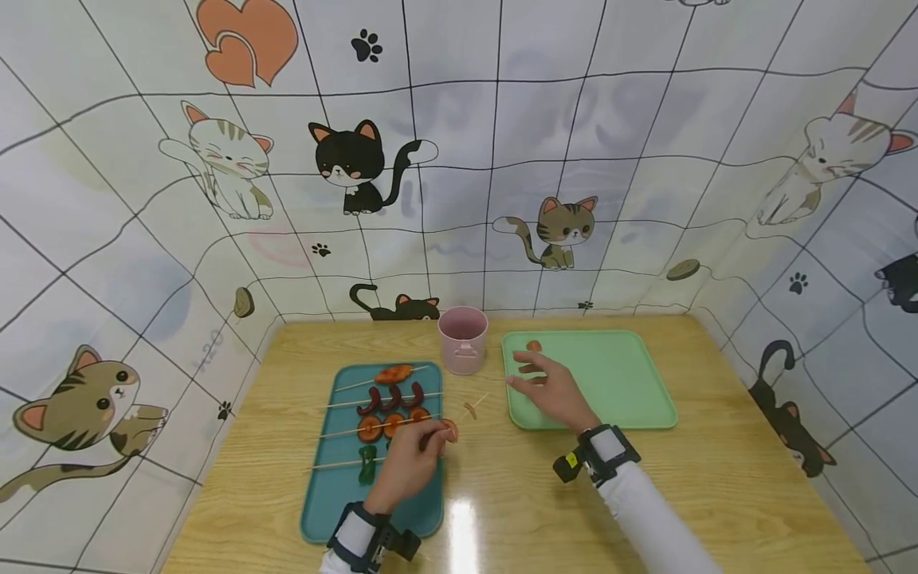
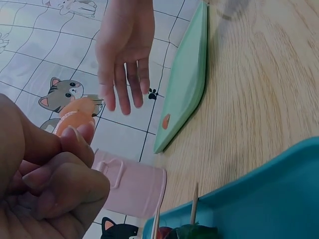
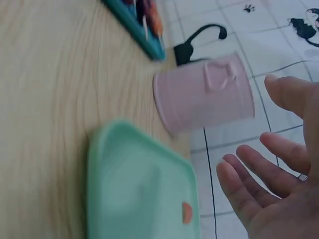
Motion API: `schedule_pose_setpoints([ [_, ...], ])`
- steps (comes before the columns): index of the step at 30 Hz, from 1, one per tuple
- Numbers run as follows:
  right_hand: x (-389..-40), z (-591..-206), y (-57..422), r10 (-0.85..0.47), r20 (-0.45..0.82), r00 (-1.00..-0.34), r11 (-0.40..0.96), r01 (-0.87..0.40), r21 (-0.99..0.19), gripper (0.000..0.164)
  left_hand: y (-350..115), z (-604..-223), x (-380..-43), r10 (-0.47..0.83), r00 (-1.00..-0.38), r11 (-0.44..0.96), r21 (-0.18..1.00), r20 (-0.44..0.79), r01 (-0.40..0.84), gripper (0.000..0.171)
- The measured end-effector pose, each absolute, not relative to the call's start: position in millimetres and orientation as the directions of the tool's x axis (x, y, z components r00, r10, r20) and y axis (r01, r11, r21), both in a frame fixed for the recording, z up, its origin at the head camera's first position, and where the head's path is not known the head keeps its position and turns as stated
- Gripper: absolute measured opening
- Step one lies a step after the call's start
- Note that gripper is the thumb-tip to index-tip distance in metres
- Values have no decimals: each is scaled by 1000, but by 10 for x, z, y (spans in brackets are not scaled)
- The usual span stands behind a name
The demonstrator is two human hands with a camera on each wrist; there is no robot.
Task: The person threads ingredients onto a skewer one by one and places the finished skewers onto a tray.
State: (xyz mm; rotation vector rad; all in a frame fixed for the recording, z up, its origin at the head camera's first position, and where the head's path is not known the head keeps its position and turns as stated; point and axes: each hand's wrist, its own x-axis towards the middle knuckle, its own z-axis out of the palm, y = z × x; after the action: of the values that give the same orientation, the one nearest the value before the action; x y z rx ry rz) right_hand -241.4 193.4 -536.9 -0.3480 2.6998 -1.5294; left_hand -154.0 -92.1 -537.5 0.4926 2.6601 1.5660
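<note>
My left hand (image 1: 407, 462) is over the right side of the blue tray (image 1: 326, 510), its thumb and fingers pinching an orange slice (image 2: 75, 122) with a pale edge. Beneath it lie skewers: one with a green piece (image 1: 367, 465), one with round orange pieces (image 1: 369, 429), one with dark red curled pieces (image 1: 395, 396) and one with a single orange-brown piece (image 1: 394, 374). My right hand (image 1: 551, 389) hovers by the left edge of the green tray (image 1: 624, 383), fingers extended and holding nothing. A small orange piece (image 1: 534, 345) rests in that tray's far left corner.
Between the trays, toward the back, stands a pink cup (image 1: 462, 343) with a small handle. A thin stick and a small tan piece (image 1: 470, 410) lie on the wooden table (image 1: 495, 478) before it. Cat-printed cloth (image 1: 459, 183) hangs around the back and sides.
</note>
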Motion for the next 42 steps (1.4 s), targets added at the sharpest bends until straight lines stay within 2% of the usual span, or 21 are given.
schedule_pose_setpoints([
  [5, -2722, -5420, 2109, -192, 161, -968, 626, -247, -740, 59, -951, -5393, -1547, 270, -953, 446, 860, 135, 248, 19],
  [10, -3046, -5551, 2271, -182, 184, -966, 732, -258, -631, 56, -992, -5408, -1548, 274, -955, 443, 867, 112, 228, 21],
  [18, -3396, -5796, 2418, -182, 130, -975, 836, -223, -501, 50, -1022, -5412, -1548, 278, -955, 464, 857, 99, 224, 20],
  [21, -3456, -5800, 2387, -194, 121, -973, 852, -229, -470, 46, -1026, -5410, -1550, 278, -956, 466, 857, 95, 221, 21],
  [29, -3559, -5842, 2299, -219, 108, -970, 845, -244, -475, 35, -1021, -5425, -1551, 281, -955, 453, 864, 95, 219, 21],
  [36, -3548, -5864, 2263, -277, 125, -953, 867, -304, -395, 14, -1017, -5420, -1527, 289, -951, 435, 870, 109, 233, 22],
  [42, -3494, -5836, 2247, -247, 106, -963, 870, -268, -414, 11, -1011, -5420, -1518, 284, -954, 429, 877, 96, 216, 22],
])
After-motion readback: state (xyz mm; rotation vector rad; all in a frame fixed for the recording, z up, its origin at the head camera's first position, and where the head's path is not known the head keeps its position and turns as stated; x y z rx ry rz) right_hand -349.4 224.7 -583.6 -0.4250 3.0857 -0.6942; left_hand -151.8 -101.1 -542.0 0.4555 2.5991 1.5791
